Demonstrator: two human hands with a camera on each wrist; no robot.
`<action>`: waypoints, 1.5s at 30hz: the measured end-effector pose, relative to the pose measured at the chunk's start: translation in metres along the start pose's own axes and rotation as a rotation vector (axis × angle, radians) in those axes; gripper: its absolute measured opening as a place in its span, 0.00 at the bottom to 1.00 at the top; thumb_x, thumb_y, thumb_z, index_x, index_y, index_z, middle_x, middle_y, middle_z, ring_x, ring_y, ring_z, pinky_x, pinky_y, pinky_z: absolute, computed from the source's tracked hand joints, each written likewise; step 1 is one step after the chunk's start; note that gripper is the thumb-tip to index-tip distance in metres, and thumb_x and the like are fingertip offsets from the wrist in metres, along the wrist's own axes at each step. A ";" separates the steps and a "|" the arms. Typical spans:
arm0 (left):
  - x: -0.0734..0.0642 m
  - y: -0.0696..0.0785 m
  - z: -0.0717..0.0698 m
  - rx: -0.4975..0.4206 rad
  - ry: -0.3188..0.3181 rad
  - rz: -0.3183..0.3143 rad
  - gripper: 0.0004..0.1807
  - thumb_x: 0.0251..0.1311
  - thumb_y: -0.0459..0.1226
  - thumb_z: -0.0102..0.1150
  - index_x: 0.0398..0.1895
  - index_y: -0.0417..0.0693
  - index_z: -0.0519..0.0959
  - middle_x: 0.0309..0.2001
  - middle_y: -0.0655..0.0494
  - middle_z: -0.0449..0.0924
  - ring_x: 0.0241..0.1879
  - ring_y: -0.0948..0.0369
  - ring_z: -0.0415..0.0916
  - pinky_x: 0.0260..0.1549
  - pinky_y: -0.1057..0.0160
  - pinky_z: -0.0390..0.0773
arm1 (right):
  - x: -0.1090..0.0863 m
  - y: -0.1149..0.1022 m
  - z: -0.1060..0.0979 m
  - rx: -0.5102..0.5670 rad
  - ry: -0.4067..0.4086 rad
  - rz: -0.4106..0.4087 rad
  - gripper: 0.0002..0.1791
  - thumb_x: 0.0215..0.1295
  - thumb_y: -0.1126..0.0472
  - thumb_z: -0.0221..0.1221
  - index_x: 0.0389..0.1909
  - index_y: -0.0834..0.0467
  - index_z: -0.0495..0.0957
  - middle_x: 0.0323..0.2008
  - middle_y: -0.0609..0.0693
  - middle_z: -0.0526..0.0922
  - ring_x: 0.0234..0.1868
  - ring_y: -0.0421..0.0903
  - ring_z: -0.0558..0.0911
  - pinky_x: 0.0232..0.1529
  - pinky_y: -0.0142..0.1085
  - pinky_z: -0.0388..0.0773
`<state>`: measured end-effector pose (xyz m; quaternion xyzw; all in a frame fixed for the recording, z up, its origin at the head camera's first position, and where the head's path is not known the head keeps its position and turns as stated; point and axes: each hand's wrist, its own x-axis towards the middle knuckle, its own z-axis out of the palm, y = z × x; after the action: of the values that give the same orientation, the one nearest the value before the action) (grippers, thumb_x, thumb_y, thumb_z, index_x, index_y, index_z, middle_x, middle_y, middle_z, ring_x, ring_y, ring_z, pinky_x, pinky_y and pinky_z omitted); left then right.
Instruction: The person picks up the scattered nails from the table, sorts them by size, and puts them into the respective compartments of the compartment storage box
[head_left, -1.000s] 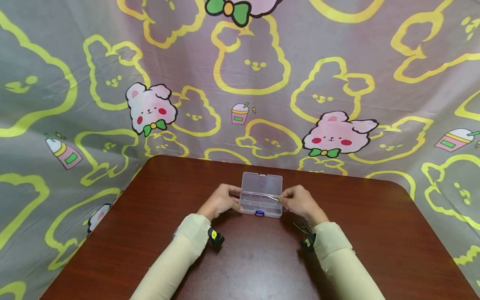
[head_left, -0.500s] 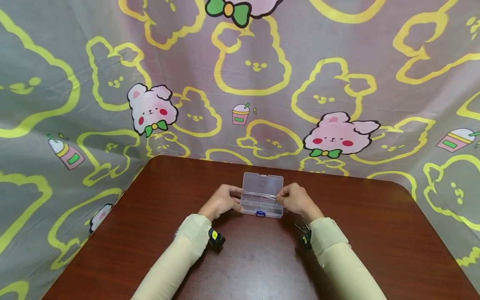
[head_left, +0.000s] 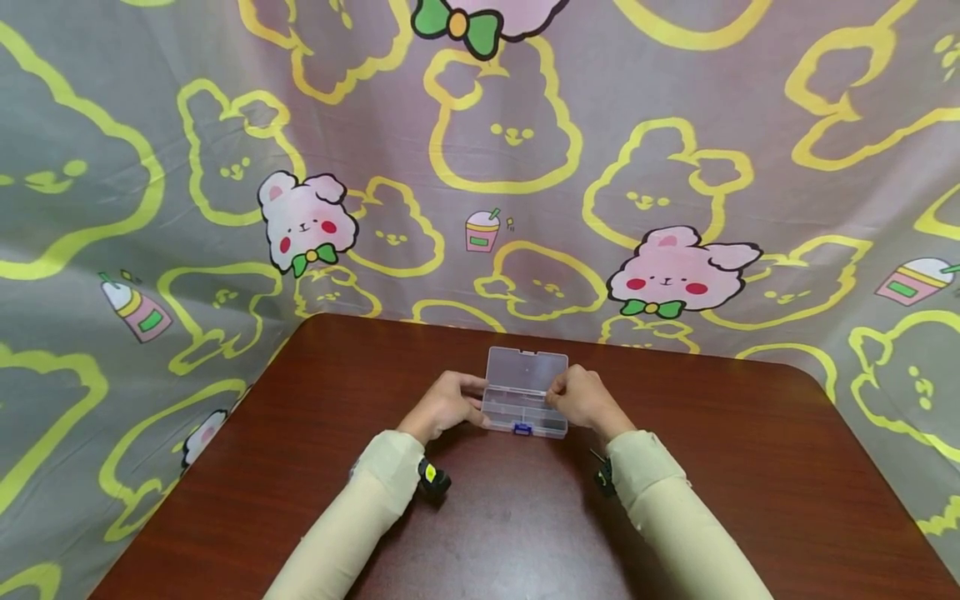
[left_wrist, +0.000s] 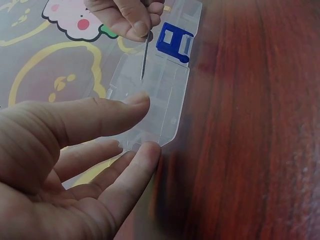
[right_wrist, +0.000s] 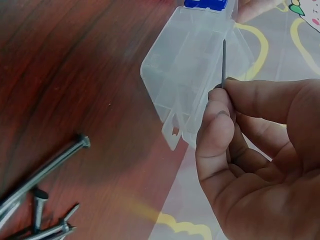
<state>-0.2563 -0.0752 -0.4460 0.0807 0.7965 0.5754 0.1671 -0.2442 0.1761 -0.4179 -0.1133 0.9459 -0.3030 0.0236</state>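
A clear plastic compartment box [head_left: 495,422] with a blue latch [head_left: 522,429] sits on the table, its clear lid [head_left: 527,368] raised at the back. My left hand [head_left: 444,406] holds the box's left end, thumb near the front corner and fingers toward the back. Thumb and fingertips of my right hand [head_left: 588,400] pinch a thin metal nail [right_wrist: 224,62] by its head end. In the left wrist view the nail's tip points into the compartments, toward the left end of the box, and the right fingers are over its right part.
Several loose nails [right_wrist: 50,170] lie on the brown wooden table [right_wrist: 60,65], close by the right wrist. A curtain [head_left: 397,125] printed with cartoon animals hangs behind and beside the table. A small black camera [head_left: 433,479] is strapped at the left wrist.
My right hand has moved left with the nail, from the box's right edge to over its right compartments. The left hand keeps its hold on the box.
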 end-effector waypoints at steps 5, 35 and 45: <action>0.000 0.000 0.000 0.000 0.004 -0.001 0.39 0.41 0.19 0.75 0.63 0.37 0.77 0.60 0.44 0.78 0.49 0.51 0.80 0.37 0.60 0.84 | 0.002 -0.004 0.002 -0.018 -0.014 -0.006 0.25 0.62 0.69 0.61 0.08 0.52 0.67 0.09 0.39 0.58 0.15 0.38 0.61 0.20 0.33 0.56; -0.004 -0.001 0.001 -0.017 0.004 0.004 0.38 0.43 0.20 0.76 0.64 0.37 0.77 0.60 0.43 0.77 0.49 0.52 0.80 0.39 0.59 0.84 | 0.005 -0.011 0.008 -0.036 -0.040 0.009 0.29 0.63 0.70 0.59 0.05 0.50 0.61 0.08 0.40 0.55 0.13 0.38 0.55 0.17 0.33 0.51; -0.004 -0.002 0.002 -0.037 0.005 0.016 0.38 0.42 0.19 0.76 0.63 0.36 0.77 0.59 0.43 0.78 0.49 0.51 0.81 0.39 0.59 0.84 | 0.003 -0.007 0.005 -0.014 -0.005 -0.004 0.28 0.63 0.69 0.62 0.06 0.51 0.64 0.08 0.38 0.57 0.14 0.39 0.59 0.18 0.33 0.55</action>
<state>-0.2518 -0.0758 -0.4478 0.0827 0.7856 0.5915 0.1617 -0.2449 0.1671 -0.4174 -0.1160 0.9478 -0.2960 0.0247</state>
